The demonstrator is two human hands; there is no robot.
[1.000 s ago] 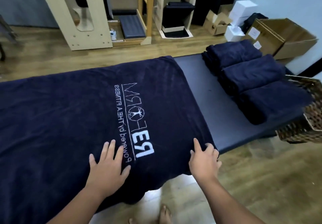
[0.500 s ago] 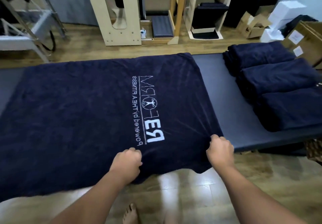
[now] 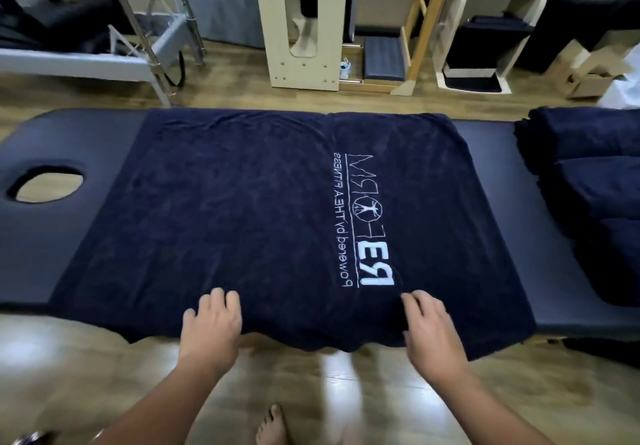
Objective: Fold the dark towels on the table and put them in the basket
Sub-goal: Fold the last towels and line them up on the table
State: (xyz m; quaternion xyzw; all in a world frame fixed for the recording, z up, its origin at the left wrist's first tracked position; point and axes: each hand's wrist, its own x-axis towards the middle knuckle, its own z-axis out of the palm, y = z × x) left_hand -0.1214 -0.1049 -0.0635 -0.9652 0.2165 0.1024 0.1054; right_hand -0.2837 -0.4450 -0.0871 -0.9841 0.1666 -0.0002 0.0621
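Both fists from half a second back are opening up now; the view is also swinging left, bringing the table's face hole (image 3: 48, 183) into frame and pushing the basket out of sight. Left hand (image 3: 212, 327) is lying on the near edge of the spread dark towel (image 3: 242, 209), fingers loosely bent over the cloth, not pinching it. Right hand (image 3: 431, 328) is doing the same just below the white logo (image 3: 367, 223), fingers relaxed and spread, holding nothing. That towel is lying flat across the middle of the padded massage table (image 3: 491, 209), its near hem hanging over the table edge toward the person.

Folded dark towels (image 3: 588, 174) are sitting in a stack at the right end of the table, well apart from the hands and partly cut off by the frame edge, so the count is unclear. Behind the table, a pale wooden unit with a cutout (image 3: 298, 25) and a wooden ladder frame (image 3: 420, 25) are standing on the wood floor. Metal-framed equipment (image 3: 114, 39) is showing at far left, a cardboard box (image 3: 590, 83) at far right. A bare foot (image 3: 272, 425) is showing at the bottom edge. Something shiny at the bottom left corner is too blurred to name. Logo text is reading mirrored and partly illegible.
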